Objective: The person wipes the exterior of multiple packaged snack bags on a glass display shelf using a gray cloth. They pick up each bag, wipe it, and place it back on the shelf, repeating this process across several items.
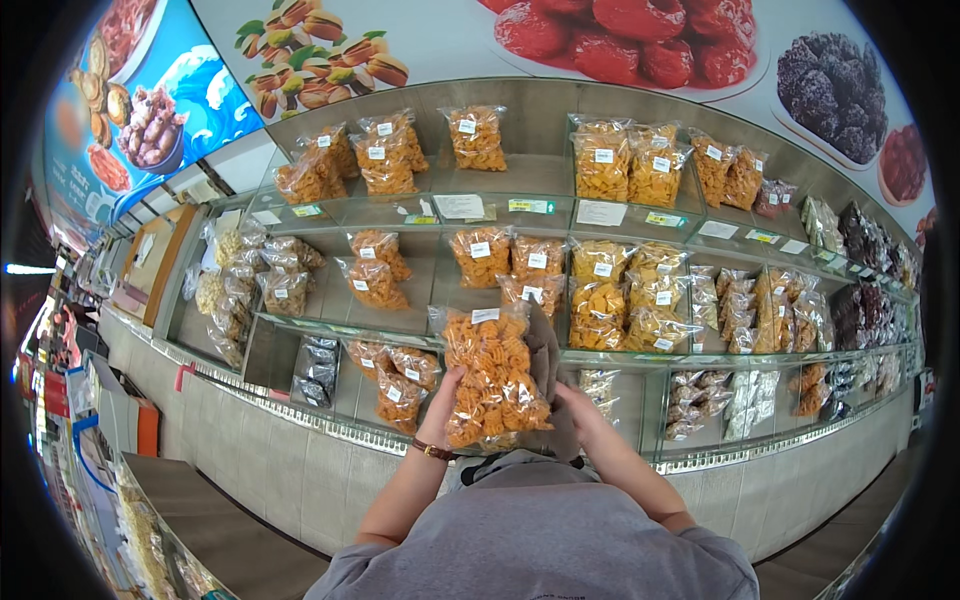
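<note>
My left hand (444, 401) grips the side of a clear plastic bag of orange spiral-shaped snacks (491, 382), held up before my chest. A white label is stuck near its top. A grey-brown cloth (543, 345) hangs along the bag's right side, held by my right hand (577, 412); some of its fingers are hidden behind the cloth. Behind the held bag, similar snack bags (533, 255) stand on the middle shelf. Below and to the left, more orange snack bags (400, 397) lie in a lower glass compartment.
Tiered glass-fronted shelves (517, 208) curve across the view, with glass dividers between bags. Yellow snack bags (600, 311) stand right of centre, pale snack bags (240, 277) at left. A metal-edged ledge (337, 431) and tiled base (270, 472) run below. Price tags (531, 206) line the shelf fronts.
</note>
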Motion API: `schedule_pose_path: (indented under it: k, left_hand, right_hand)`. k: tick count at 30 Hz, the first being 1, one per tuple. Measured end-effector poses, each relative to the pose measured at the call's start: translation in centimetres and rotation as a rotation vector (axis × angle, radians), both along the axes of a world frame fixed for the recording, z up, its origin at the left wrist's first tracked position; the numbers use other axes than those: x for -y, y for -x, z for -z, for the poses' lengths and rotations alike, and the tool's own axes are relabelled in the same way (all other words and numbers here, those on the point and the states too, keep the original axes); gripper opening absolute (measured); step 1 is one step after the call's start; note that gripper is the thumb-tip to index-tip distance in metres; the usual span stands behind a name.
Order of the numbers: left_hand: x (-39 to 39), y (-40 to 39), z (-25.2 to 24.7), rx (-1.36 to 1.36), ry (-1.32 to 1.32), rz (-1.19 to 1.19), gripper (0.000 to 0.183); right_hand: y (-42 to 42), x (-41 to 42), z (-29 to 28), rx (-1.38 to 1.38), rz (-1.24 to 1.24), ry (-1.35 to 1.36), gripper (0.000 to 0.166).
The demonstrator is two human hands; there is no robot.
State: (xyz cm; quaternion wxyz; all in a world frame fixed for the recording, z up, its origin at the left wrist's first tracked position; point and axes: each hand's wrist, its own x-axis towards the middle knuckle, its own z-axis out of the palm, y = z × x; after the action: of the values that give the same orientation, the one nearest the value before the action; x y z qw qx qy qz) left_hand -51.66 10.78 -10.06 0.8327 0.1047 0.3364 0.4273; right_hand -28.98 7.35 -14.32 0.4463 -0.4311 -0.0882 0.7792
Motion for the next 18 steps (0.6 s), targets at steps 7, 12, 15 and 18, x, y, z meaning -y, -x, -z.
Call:
schedule_pose_path:
  k: [7,12,15,18]
  left_hand:
    - [-8.3,-2.0,3.8,-0.229,-0.129,-0.011,0.042]
    - [-16.4,-6.9,5.5,-0.344,-0.194,0.132,0.064]
    - [-18.8,-8.6,6.3,-0.306,-0.216,0.138,0.069]
    - [-20.8,-8.5,8.3,-0.574,-0.439,0.203,0.071]
  right_hand:
    - [-7.6,-7.5,6.4,0.98,0.461,-0.489,0.035]
    - [-9.2,-10.6,10.6,1.993,0.028,-0.615,0.038]
    - [-8.1,-11.0,8.7,2.058,0.017,-0.567,0.037]
    - [-8.3,-10.7,8.6,2.06,0.064,-0.634,0.038]
